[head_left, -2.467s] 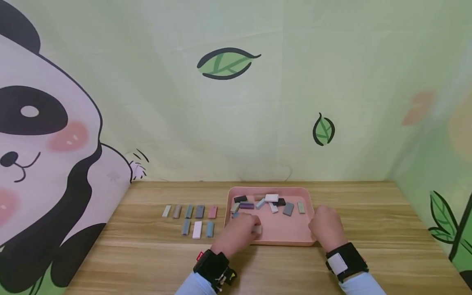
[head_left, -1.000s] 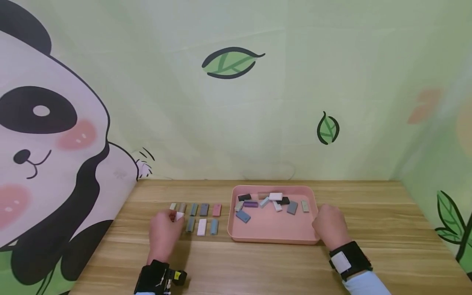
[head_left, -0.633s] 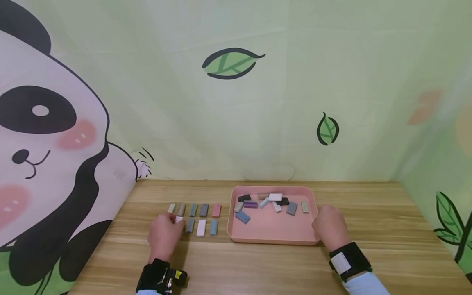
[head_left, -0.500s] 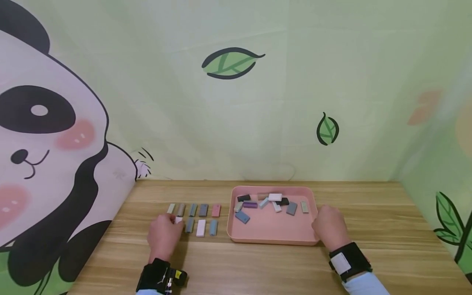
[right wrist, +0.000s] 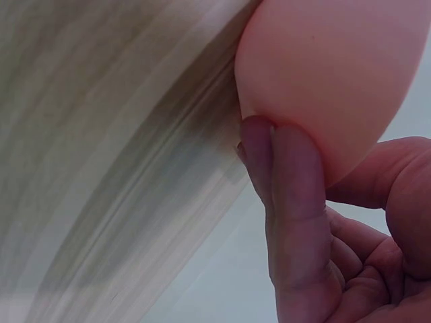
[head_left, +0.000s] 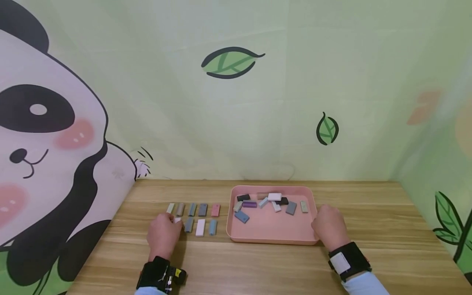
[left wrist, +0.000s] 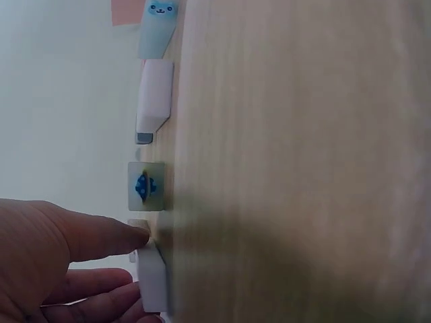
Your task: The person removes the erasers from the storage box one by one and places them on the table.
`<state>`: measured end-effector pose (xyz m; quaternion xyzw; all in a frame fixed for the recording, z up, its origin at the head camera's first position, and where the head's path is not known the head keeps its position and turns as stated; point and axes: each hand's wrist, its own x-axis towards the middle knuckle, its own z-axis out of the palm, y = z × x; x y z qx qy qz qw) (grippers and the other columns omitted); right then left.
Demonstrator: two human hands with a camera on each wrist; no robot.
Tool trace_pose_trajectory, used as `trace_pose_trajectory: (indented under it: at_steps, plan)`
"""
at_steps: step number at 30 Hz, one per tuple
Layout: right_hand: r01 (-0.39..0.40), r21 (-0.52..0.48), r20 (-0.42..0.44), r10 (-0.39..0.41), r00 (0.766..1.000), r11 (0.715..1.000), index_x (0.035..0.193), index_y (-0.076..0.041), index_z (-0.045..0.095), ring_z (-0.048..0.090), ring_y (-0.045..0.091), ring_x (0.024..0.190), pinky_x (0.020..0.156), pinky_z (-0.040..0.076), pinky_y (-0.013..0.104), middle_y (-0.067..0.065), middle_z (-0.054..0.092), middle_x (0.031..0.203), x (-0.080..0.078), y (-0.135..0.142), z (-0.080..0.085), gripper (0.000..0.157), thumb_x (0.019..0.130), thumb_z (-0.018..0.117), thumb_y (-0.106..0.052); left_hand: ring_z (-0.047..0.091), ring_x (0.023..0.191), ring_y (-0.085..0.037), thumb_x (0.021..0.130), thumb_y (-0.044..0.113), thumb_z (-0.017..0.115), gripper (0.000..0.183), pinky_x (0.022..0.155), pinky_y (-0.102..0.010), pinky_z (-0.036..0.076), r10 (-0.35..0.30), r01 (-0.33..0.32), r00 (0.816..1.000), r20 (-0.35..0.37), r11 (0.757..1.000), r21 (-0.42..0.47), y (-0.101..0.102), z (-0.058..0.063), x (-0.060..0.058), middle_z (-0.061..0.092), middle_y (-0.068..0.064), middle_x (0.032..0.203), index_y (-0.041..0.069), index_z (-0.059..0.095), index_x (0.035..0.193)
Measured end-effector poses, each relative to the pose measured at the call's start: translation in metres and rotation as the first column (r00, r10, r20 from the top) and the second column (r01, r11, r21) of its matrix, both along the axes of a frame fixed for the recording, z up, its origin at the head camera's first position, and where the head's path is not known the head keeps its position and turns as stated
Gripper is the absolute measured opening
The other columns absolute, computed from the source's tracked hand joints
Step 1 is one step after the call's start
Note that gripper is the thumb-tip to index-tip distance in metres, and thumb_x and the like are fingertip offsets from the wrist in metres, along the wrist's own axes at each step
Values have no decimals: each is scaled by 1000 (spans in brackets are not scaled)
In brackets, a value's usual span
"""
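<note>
Left grip at left end of near row, thumb and fingers closed in a pinch on a white block; block is low over the worktop, full contact underneath not certain. Right grip curls fingers and thumb about the right rim of the pink tray. Main risk, as I judge it: grey block lies just right of the thumb, so a wide release could knock it askew. Brown block lies just beyond on the far side; fingertips straying farther could shunt it. Uneven letting go may twist the white block out of line. Over at the tray, a tug from the right grip could slide the top block, apparently propped on the black block.
</note>
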<state>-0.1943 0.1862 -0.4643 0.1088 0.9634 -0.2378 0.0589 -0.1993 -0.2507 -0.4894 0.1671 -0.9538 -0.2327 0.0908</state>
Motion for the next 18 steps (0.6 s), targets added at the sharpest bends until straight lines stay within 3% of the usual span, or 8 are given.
trace_pose_trajectory:
  at_steps: [4,8,12,16,18]
  plan:
    - [-3,-2,-7,3,1000,1000,83,6,65,52,20,52,44,36,25,9,53,60,1,0,0,13,84,59,-5,59,72,-23,80,24,65,33,49,-28,37,-32,32,999,-30,999,-12,5,6,-1,68,-15,96,3,67,106]
    - [-6,-1,-24,6,1000,1000,83,6,65,51,20,52,44,35,25,9,52,60,0,1,-1,12,84,58,-4,63,91,-28,83,21,65,38,66,-37,49,-165,164,983,-76,986,-18,23,18,-3,65,-16,112,5,62,117]
    - [-6,-3,-24,6,1000,1000,83,7,65,51,20,53,44,35,25,9,52,61,0,1,-2,13,84,58,-4,55,113,-34,83,17,68,47,88,-48,46,-325,323,942,-81,946,-39,50,31,-3,57,-18,124,7,54,127]
    - [-5,-4,-12,5,1000,1000,84,6,65,52,20,53,44,36,25,10,53,62,-1,1,-2,12,83,59,-4,50,118,-32,87,24,64,47,96,-48,43,-434,423,896,-92,899,-112,81,38,-4,54,-13,128,13,50,131]
    - [-5,-5,-9,5,1000,1000,84,6,65,52,20,53,43,36,24,10,54,62,-1,1,-2,12,83,59,-4,49,121,-30,87,25,63,46,98,-46,42,-497,478,862,-103,863,-163,98,39,-4,53,-10,130,15,50,131]
